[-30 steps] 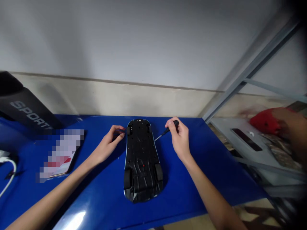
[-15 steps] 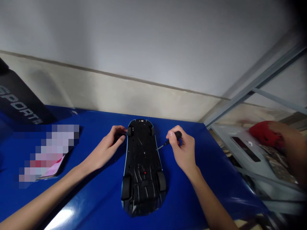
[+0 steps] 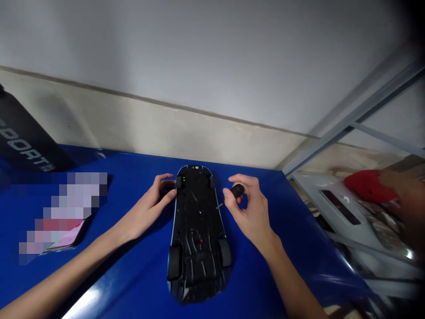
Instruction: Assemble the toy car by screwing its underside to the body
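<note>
A toy car point(image 3: 195, 221) lies upside down on the blue table, its black underside and wheels facing up. My left hand point(image 3: 154, 206) is at its left edge, thumb and curled fingertips pressed against the side near the upper left wheel. On the other side, my right hand point(image 3: 250, 204) holds a small screwdriver point(image 3: 237, 190) by its dark ribbed handle, between thumb and fingers. The thin metal shaft slants left to the right edge of the car's underside, where its tip meets a spot midway along. Whether a screw is there is too small to tell.
A phone point(image 3: 71, 237), partly blurred out, lies on the blue table point(image 3: 133, 274) at left. Behind it stands a dark box point(image 3: 26, 137) with lettering. Beyond the table's right edge are a metal frame point(image 3: 318, 141), a grey surface point(image 3: 308, 186) and a red item point(image 3: 368, 186) beside another person's arm point(image 3: 410, 199).
My right hand has turned the screwdriver's handle left and toward me, and its fingers have opened somewhat around it. My left thumb has shifted slightly right against the car, which stays in place.
</note>
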The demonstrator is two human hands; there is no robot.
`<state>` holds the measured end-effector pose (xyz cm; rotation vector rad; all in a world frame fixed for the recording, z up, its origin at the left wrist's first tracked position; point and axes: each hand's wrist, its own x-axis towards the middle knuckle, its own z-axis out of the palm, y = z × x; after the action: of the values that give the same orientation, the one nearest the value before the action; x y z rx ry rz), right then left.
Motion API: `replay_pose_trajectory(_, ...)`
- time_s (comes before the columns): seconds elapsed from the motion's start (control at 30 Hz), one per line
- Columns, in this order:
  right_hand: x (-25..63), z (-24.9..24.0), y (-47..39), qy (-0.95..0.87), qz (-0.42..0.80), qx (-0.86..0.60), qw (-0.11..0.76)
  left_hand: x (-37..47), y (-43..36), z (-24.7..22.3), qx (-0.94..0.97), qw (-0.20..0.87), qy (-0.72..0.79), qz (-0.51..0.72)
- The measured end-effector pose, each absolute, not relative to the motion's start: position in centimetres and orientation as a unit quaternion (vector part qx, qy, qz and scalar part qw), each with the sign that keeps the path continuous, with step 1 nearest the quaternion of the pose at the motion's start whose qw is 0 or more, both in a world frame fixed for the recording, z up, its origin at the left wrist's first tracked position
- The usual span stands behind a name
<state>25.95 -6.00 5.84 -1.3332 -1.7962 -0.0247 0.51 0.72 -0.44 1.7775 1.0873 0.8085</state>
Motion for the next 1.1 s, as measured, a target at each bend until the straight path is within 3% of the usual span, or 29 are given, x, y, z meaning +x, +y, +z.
replay_pose_trajectory(0.17, 26.5, 6.7, -5.8, -0.774, -0.046, -0.511, 0.372, 0.6, 0.3, -0.8, 0.723, 0.423, 0.452, 0.306)
replay_pose_trajectory(0.3, 26.4, 6.8, -5.9, -0.758, -0.095, -0.511, 0.394, 0.6, 0.5, -1.1, 0.73, 0.415, 0.448, 0.307)
replay_pose_trajectory(0.73, 26.5, 7.0, -6.1, -0.761, -0.09, -0.486, 0.42, 0.5, 0.4, -0.9, 0.728, 0.425, 0.444, 0.303)
replay_pose_trajectory(1.1, 26.4, 6.6, -6.1, -0.755, -0.083, -0.515, 0.397, 0.5, 0.5, -1.0, 0.73, 0.42, 0.445, 0.303)
